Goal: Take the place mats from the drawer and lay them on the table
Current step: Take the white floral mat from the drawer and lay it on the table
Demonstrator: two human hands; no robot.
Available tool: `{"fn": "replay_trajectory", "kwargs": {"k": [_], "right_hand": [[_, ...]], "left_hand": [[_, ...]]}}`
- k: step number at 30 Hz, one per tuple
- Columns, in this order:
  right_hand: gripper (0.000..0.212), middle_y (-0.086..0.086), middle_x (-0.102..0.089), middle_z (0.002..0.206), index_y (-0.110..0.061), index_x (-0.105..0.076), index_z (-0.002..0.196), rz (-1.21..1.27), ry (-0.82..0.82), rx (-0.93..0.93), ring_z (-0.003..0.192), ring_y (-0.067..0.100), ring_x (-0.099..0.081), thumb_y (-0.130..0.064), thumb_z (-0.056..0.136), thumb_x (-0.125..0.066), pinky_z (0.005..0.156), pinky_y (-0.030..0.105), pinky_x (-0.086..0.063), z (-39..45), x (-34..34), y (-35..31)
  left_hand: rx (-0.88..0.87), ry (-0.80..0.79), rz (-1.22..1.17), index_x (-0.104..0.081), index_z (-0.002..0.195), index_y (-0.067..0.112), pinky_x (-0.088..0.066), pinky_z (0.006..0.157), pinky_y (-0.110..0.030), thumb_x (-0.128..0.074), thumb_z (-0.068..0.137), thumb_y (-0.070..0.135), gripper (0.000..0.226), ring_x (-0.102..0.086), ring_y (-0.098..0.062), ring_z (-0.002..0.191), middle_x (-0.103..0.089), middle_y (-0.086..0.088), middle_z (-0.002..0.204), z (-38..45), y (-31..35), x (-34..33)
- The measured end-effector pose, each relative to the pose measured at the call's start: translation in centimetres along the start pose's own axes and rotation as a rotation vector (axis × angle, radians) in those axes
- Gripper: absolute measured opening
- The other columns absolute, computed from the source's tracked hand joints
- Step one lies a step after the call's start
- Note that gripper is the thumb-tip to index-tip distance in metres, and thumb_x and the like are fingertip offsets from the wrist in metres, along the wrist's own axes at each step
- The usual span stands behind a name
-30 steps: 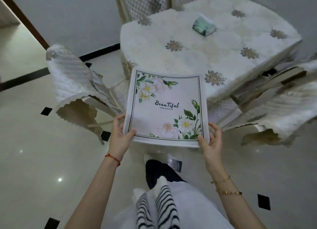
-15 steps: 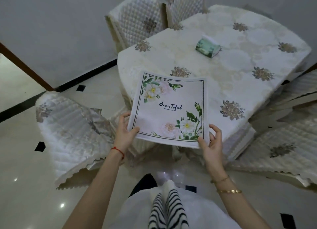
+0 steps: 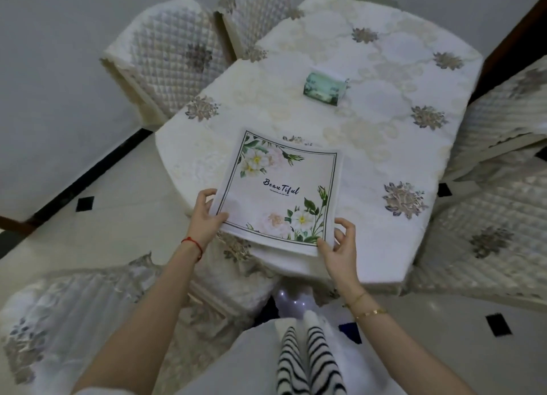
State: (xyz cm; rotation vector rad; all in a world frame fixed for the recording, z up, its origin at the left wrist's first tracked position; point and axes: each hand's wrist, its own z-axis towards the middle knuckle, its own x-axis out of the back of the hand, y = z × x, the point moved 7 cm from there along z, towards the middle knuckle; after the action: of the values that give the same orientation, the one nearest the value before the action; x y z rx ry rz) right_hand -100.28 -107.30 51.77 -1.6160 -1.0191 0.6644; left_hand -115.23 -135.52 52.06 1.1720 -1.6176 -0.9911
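Head view showed both my hands, left (image 3: 204, 223) and right (image 3: 340, 251), with fingers clamped on the mats (image 3: 281, 193) over the table (image 3: 384, 146).

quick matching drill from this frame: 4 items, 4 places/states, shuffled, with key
Things:
1. place mats
2. green box
3. left hand
4. right hand

Places or states:
A. grips the stack's near right corner
B. stands alone further back on the table
C. grips the stack's near left edge
D. held over the table's near edge, floral print up

Pairs: 1-D, 2-B, 3-C, 4-A
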Motion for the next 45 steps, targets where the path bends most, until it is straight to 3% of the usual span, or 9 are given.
{"fn": "replay_trajectory", "kwargs": {"k": [11, 16, 20, 24, 27, 33, 37, 40, 45], "right_hand": [[0.047, 0.005, -0.070, 0.113, -0.016, -0.037, 0.120, -0.111, 0.152, -0.108, 0.094, 0.009, -0.070, 0.006, 0.087, -0.061, 0.085, 0.024, -0.055, 3.0, -4.3, 3.4], [0.051, -0.003, -0.071, 0.107, -0.019, -0.038, 0.121, -0.207, 0.150, -0.140, 0.099, 0.015, -0.068, -0.008, 0.083, -0.070, 0.091, 0.040, -0.055, 2.9, -4.3, 5.2], [0.051, -0.007, -0.069, 0.103, -0.020, -0.038, 0.120, -0.272, 0.153, -0.157, 0.098, 0.010, -0.066, -0.010, 0.083, -0.071, 0.086, 0.032, -0.054, 2.9, -4.4, 5.7], [0.051, -0.004, -0.070, 0.098, -0.021, -0.039, 0.119, -0.337, 0.179, -0.163, 0.087, 0.002, -0.064, -0.013, 0.082, -0.073, 0.072, 0.013, -0.047, 2.9, -4.3, 5.8], [0.049, -0.004, -0.063, 0.090, -0.023, -0.042, 0.117, -0.386, 0.212, -0.178, 0.080, 0.005, -0.060, -0.019, 0.081, -0.074, 0.068, 0.019, -0.046, 2.7, -3.9, 5.7], [0.050, 0.011, -0.051, 0.126, -0.007, -0.047, 0.131, -0.850, 0.357, 0.075, 0.115, 0.027, -0.046, -0.030, 0.088, -0.058, 0.101, 0.041, -0.040, 5.2, -2.8, 2.8], [0.053, 0.008, -0.035, 0.154, -0.012, -0.037, 0.147, -1.028, 0.261, 0.197, 0.144, 0.030, -0.025, -0.031, 0.098, -0.044, 0.119, 0.046, -0.021, 10.7, -4.6, 1.0], [0.056, 0.002, -0.014, 0.163, -0.018, -0.022, 0.154, -1.083, 0.138, 0.160, 0.151, 0.025, -0.004, -0.034, 0.102, -0.035, 0.123, 0.046, -0.002, 15.3, -6.5, 1.1], [0.060, 0.000, -0.003, 0.165, -0.020, -0.008, 0.157, -1.201, 0.044, 0.128, 0.152, 0.023, 0.005, -0.041, 0.103, -0.025, 0.122, 0.051, 0.001, 20.6, -9.3, 2.2]], "left_hand": [[0.070, -0.182, 0.128, -0.043, 0.118, 0.017, -0.054, 0.065, -0.018, -0.059, 0.083, -0.011, 0.047, -0.065, -0.019, 0.088, -0.064, -0.011, 0.108, 10.3, -2.0, -0.3], [0.071, -0.167, 0.190, -0.048, 0.118, 0.017, -0.056, 0.077, -0.027, -0.063, 0.081, -0.009, 0.048, -0.064, -0.024, 0.096, -0.065, -0.011, 0.111, 11.9, -3.1, -0.1], [0.068, -0.124, 0.291, -0.053, 0.122, 0.021, -0.052, 0.094, -0.045, -0.069, 0.079, 0.001, 0.050, -0.062, -0.027, 0.108, -0.065, -0.011, 0.118, 12.3, -4.0, 0.4], [0.001, -0.093, 0.367, -0.054, 0.129, 0.017, -0.051, 0.096, -0.037, -0.069, 0.080, 0.006, 0.052, -0.061, -0.018, 0.108, -0.066, -0.008, 0.120, 11.9, -3.8, 0.2], [-0.060, -0.051, 0.435, -0.052, 0.133, 0.015, -0.048, 0.094, -0.027, -0.070, 0.081, 0.006, 0.056, -0.060, -0.017, 0.109, -0.064, -0.007, 0.123, 11.6, -3.4, 0.0], [-0.340, -0.089, 0.658, -0.047, 0.138, 0.009, -0.033, 0.111, -0.036, -0.063, 0.080, 0.004, 0.060, -0.040, -0.028, 0.128, -0.047, -0.014, 0.136, 12.6, -2.2, -1.0], [-0.594, -0.242, 0.769, -0.042, 0.141, 0.006, -0.031, 0.114, -0.044, -0.051, 0.090, 0.006, 0.053, -0.039, -0.030, 0.133, -0.043, -0.015, 0.142, 15.0, 0.8, -5.3], [-0.688, -0.388, 0.913, -0.032, 0.148, 0.009, -0.021, 0.119, -0.049, -0.042, 0.097, 0.011, 0.052, -0.026, -0.031, 0.144, -0.032, -0.011, 0.154, 18.2, 2.2, -9.7], [-0.764, -0.554, 1.207, -0.007, 0.155, 0.017, -0.003, 0.122, -0.043, -0.019, 0.102, 0.032, 0.056, -0.001, -0.023, 0.150, -0.005, -0.003, 0.163, 23.0, 1.0, -15.1]]}}
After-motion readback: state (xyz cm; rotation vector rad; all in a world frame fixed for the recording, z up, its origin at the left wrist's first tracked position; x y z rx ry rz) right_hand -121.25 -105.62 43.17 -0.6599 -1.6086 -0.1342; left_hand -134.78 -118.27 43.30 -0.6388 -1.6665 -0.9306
